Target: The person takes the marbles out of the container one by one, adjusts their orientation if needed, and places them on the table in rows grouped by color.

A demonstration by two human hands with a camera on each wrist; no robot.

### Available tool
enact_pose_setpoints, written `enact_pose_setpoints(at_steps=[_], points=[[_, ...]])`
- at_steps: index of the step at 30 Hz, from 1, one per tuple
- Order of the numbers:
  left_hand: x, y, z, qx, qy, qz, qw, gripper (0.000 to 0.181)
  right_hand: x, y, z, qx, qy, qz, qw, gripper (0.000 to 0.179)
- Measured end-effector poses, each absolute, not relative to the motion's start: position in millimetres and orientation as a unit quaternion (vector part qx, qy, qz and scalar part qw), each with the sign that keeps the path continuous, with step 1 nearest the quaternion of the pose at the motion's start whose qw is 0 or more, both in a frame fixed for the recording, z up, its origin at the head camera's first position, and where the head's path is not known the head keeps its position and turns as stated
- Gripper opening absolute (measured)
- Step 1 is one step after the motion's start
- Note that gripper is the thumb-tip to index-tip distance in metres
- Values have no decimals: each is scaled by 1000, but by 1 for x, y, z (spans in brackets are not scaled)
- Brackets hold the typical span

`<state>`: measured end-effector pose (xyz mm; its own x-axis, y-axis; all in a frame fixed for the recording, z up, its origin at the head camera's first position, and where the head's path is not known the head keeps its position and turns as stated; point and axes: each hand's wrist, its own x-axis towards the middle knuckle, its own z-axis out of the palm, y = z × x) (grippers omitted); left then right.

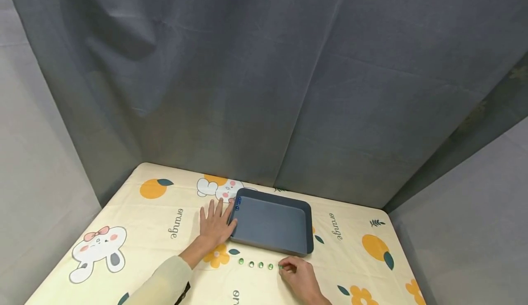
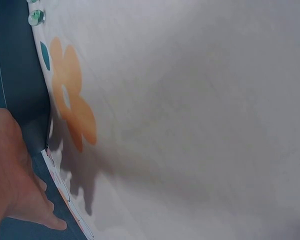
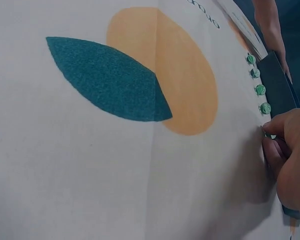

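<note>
My left hand (image 1: 215,227) has its fingers spread, with fingertips and thumb at the left rim of a dark grey baking tray (image 1: 272,225). Several blue marbles (image 1: 237,203) sit inside the tray along its left wall. On the cloth before the tray's near side, clear glass marbles with green swirls (image 1: 261,264) form a row. At the right end of that row my right hand (image 1: 300,277) pinches another green marble (image 3: 273,136) between thumb and forefinger, mostly covered by the fingertips, close over the cloth.
A cream cloth (image 1: 156,241) printed with oranges, flowers and rabbits covers the table. Dark grey curtains (image 1: 231,89) hang behind it, and pale panels (image 1: 37,158) stand at both sides.
</note>
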<state>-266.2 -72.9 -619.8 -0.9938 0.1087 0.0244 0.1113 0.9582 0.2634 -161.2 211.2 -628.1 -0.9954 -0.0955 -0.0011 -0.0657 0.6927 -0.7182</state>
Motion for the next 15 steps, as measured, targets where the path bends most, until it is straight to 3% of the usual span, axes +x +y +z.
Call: enact_pose_setpoints(at_steps=[15], points=[[-266, -72, -617, -55, -991, -123, 3, 64, -160, 213, -628, -47, 917, -395, 26, 19]])
